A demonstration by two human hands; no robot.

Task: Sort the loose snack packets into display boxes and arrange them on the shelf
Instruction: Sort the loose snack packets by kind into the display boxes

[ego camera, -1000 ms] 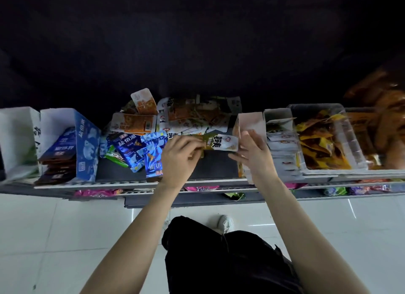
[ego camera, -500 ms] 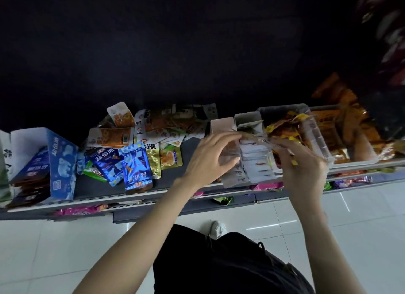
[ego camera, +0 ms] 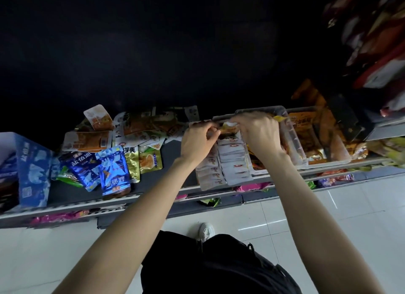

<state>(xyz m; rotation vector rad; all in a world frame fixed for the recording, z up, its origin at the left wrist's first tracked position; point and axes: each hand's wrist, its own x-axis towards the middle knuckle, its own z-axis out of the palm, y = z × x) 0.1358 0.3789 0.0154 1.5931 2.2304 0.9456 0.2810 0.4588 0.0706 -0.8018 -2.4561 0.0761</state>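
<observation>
Snack packet (ego camera: pixel 228 128) pinched between left hand (ego camera: pixel 198 139) and right hand (ego camera: pixel 259 132) fingers, above display box (ego camera: pixel 221 162).

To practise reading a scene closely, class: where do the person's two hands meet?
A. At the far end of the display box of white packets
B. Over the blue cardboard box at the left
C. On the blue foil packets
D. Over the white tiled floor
A: the left hand and the right hand pinch a small packet at the far end of the display box of white packets.
</observation>
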